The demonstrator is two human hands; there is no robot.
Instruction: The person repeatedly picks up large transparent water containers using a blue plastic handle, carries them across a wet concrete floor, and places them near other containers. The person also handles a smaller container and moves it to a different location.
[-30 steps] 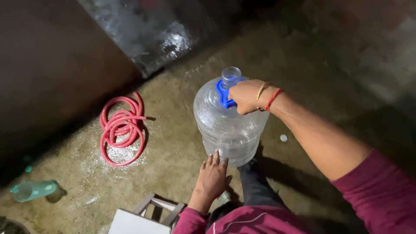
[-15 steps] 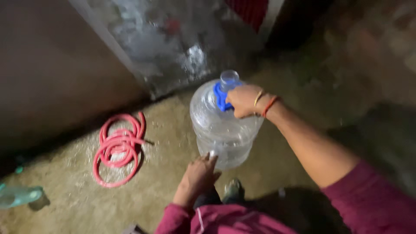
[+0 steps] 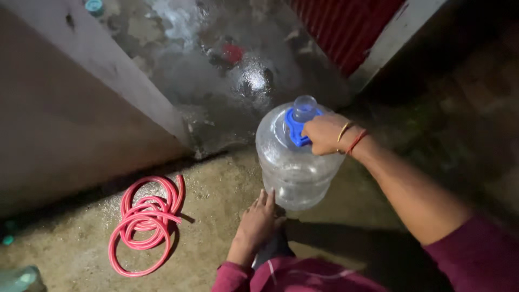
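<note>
From the head camera, looking down, a big clear water jug (image 3: 296, 162) stands up on the rough floor (image 3: 216, 216), close in front of the person. It is round and see-through, with rings around its sides. It has a short open neck at the top and a blue handle (image 3: 293, 128) beside the neck. It looks empty or nearly so; the light is too dim to be sure if any water is in it.

The right hand (image 3: 324, 134) is closed around the blue handle, with the fingers curled over it. There are thin bangles, one gold and one red, on that wrist. The arm has a dark red sleeve (image 3: 476, 259).

The left hand (image 3: 259, 221) is open and flat. Its fingers point up and touch the bottom of the jug, near the floor.

To the left of the jug, well apart from it, a pink hose (image 3: 145, 221) lies in loops on the floor. Behind the jug the ground is wet and shiny (image 3: 238, 81), and a pale wall (image 3: 81, 124) runs along its left side. A red ribbed panel (image 3: 351, 27) is at the top right. In the bottom left corner there is part of a greenish bottle (image 3: 19, 278), but it is too dark to see what is inside.
</note>
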